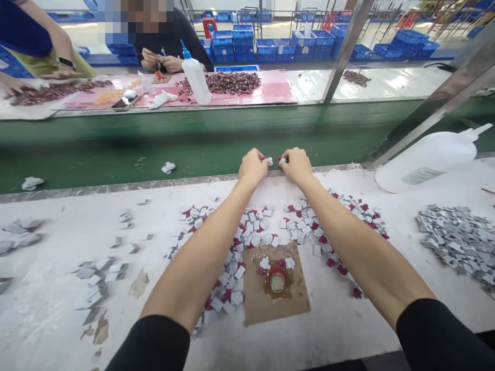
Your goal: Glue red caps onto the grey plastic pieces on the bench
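Note:
Both my arms stretch forward to the far edge of the white table. My left hand [254, 167] pinches a small white-and-dark-red piece [269, 161] between thumb and fingertips. A similar small piece [282, 160] is pinched in my right hand [297, 165], a short gap away. Below my hands lies a brown cardboard square [255, 304] bearing a round red-rimmed cap [277, 281] in a wet amber patch, with a few pieces beside it. Many loose white and dark red pieces [255, 224] surround the cardboard, partly hidden by my forearms.
A large white squeeze bottle [429, 159] leans at the right near a metal post [417, 93]. Grey pieces [456, 242] are heaped at the right. Beyond the table edge runs a green conveyor belt [216, 149]. Two people work across it, near an upright glue bottle [196, 80].

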Demonstrator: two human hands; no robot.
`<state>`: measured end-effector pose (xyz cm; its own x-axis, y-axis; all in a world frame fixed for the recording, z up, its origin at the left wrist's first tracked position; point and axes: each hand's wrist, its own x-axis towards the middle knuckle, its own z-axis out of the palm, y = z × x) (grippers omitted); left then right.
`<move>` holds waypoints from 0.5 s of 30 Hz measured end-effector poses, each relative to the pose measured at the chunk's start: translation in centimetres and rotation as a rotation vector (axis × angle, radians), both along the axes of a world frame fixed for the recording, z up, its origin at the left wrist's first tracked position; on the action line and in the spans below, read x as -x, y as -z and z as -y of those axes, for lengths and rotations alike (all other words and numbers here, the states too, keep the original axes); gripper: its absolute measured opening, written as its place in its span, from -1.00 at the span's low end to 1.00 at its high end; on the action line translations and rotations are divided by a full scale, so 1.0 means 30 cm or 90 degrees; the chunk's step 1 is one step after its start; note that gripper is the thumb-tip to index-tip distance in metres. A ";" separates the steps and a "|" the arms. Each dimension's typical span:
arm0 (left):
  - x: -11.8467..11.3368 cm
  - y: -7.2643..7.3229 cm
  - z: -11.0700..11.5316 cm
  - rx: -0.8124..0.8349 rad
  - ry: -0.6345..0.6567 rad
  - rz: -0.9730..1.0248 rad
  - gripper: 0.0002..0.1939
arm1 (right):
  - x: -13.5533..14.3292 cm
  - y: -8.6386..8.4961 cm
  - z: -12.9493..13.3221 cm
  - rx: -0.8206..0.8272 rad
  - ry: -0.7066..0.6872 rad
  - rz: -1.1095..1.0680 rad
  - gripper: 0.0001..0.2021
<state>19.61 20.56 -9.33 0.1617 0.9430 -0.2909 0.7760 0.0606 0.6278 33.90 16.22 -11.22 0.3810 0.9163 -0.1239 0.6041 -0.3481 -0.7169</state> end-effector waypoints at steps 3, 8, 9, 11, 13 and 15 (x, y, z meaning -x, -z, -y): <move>-0.015 0.016 -0.007 0.007 -0.003 -0.023 -0.92 | 0.000 -0.031 0.078 -0.029 -0.001 -0.046 -0.84; 0.059 -0.073 0.046 -0.026 0.009 -0.025 -0.76 | -0.047 -0.150 0.397 -0.048 -0.011 -0.165 -0.70; 0.096 -0.104 0.076 -0.031 0.019 -0.014 -0.71 | -0.059 -0.170 0.472 -0.044 0.020 -0.165 -0.64; 0.203 -0.169 0.162 -0.052 0.049 0.016 -0.68 | -0.072 -0.201 0.619 -0.012 0.043 -0.160 -0.57; 0.351 -0.221 0.271 -0.096 0.072 0.032 -0.72 | -0.066 -0.218 0.758 -0.024 0.060 -0.137 -0.62; 0.526 -0.249 0.379 -0.168 0.018 -0.023 -0.71 | -0.045 -0.221 0.886 -0.053 0.047 -0.124 -0.68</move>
